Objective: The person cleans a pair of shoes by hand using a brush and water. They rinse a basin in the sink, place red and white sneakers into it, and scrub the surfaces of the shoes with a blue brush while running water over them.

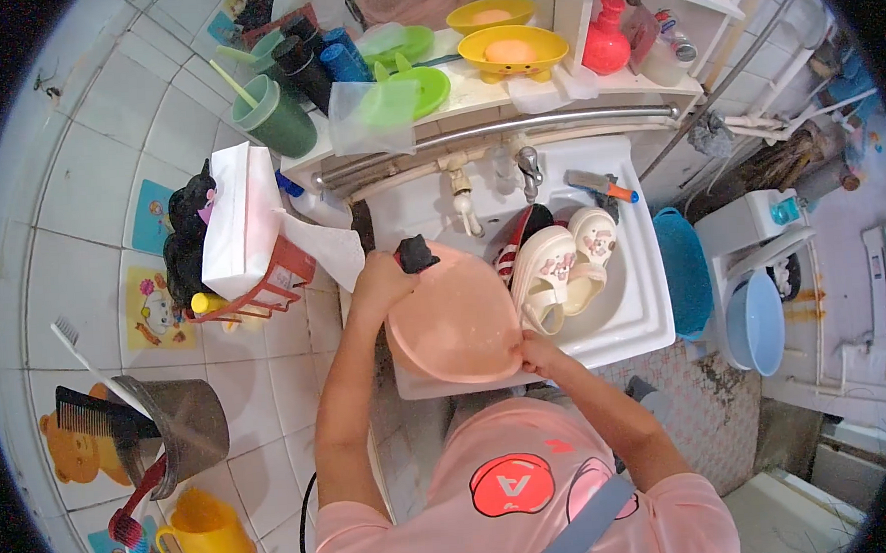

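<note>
A peach plastic basin (450, 321) is tilted over the left part of the white sink (658, 310). My left hand (378, 288) is closed on its upper left rim. Beside those fingers, at the rim, is a small black piece with pointed corners (416, 254); I cannot tell whether it is held too. My right hand (545, 355) pinches the basin's lower right rim. Just right of the basin, a pair of cream clogs (546, 271) with charms stands in the sink. A dark shoe with red and white stripes (513, 248) is partly hidden behind them.
Two taps (461, 197) rise at the sink's back edge, with an orange-handled brush (604, 186) to their right. Above runs a crowded shelf (435, 122). A tissue pack (242, 222) in a red rack hangs left. Blue basins (756, 322) are at right.
</note>
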### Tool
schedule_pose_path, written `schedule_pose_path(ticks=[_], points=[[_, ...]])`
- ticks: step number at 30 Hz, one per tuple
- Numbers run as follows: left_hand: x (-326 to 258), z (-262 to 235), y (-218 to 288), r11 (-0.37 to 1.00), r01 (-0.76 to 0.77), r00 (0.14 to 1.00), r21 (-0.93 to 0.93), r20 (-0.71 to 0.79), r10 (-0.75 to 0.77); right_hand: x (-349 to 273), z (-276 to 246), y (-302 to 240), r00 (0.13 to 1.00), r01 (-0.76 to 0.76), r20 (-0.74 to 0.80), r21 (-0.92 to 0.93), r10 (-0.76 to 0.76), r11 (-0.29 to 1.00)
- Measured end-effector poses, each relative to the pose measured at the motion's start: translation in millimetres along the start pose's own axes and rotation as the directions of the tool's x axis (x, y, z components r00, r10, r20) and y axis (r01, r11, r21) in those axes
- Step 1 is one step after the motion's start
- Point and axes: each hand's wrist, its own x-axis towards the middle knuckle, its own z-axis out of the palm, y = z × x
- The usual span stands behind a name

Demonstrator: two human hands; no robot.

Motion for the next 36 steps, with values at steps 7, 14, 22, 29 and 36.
schedule_pose_path(ticks=[7, 14, 22, 29, 36], points=[[5.1, -5.0, 32.9, 0.995, -0.064, 0.997, 0.077, -0.043, 0.068, 1.0, 0.8, 11.7, 0.997, 0.019, 0.077, -0.003, -0.019, 1.0], [6.5, -29.5, 87.1, 0.956, -0.143, 0.989, 0.256, 0.016, 0.144, 21.4, 14.2, 26.7, 0.982, -0.047, 0.181, 0.008, 0.044, 0.999], [6.7, -37.0, 116.3, 0.869, -0.106, 0.994, 0.484, 0.056, 0.09, 12.3, 48.7, 20.2, 0.956, -0.124, 0.231, -0.233, 0.178, 0.965], [-24.9, -54.5, 119.0, 0.865, -0.181, 0.982, 0.468, 0.044, 0.182, -48.2, 20.5, 0.3, 0.996, -0.065, 0.049, -0.221, 0.078, 0.973], [-87.9, -53.2, 177.8, 0.868, -0.354, 0.929, 0.349, 0.027, 0.368, -156.7, -44.8, 16.9, 0.954, 0.294, -0.123, 0.236, -0.272, 0.926]])
